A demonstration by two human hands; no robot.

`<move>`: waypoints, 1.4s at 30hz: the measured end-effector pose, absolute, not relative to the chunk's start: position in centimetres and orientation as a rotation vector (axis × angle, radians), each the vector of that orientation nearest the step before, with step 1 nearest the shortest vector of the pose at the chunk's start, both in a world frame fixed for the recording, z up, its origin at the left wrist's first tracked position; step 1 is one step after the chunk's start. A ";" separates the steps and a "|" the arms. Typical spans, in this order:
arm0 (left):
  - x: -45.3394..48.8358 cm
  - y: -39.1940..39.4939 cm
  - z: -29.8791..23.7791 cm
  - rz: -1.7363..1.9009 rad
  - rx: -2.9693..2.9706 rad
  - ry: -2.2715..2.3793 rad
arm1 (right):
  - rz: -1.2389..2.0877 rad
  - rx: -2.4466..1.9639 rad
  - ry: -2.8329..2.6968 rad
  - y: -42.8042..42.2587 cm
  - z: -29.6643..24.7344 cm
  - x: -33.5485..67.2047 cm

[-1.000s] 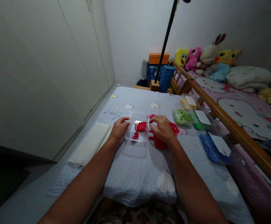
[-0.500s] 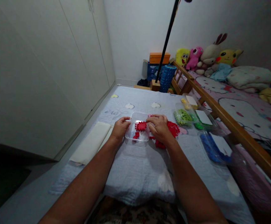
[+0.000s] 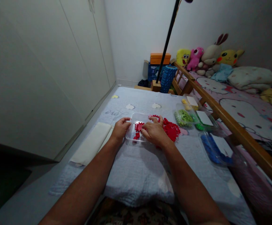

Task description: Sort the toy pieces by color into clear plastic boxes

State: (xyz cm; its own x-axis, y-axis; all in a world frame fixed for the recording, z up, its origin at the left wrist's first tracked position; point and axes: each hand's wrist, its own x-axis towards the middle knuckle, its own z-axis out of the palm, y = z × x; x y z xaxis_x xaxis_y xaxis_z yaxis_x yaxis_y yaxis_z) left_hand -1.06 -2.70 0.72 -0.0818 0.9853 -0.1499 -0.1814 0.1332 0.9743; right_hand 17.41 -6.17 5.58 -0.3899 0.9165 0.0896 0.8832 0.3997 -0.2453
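A pale blue quilt (image 3: pixel 136 175) covers the floor between white cupboard doors (image 3: pixel 56 78) and a wooden bed rail (image 3: pixel 231 125). The left hand (image 3: pixel 120 128) curls its fingers over the rim of a clear box (image 3: pixel 140 115). The right hand (image 3: pixel 153 132) reaches inside, fingertips among red pieces (image 3: pixel 137 127), with a loose pile (image 3: pixel 171 129) just beyond its knuckles. Its palm hides whether it pinches one.
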 end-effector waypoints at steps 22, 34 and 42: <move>-1.3 -2.7 1.0 1.260 0.946 1.273 | 0.230 -1.979 -2.472 -6.0 3.5 21.6; -1.2 -2.8 0.9 1.264 0.937 1.254 | 0.047 -1.864 -2.030 -4.9 4.1 23.0; -1.1 -2.7 0.6 1.260 0.906 1.219 | 0.075 -1.657 -2.261 -4.6 6.5 18.4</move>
State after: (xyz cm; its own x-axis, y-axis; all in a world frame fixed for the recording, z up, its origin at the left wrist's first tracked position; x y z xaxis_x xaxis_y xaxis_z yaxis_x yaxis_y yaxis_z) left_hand -1.13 -2.71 0.63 -0.0983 0.9821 -0.1607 -0.1930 0.1396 0.9712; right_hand 18.35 -4.57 6.49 -0.2646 0.9351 0.2360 0.9172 0.3196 -0.2378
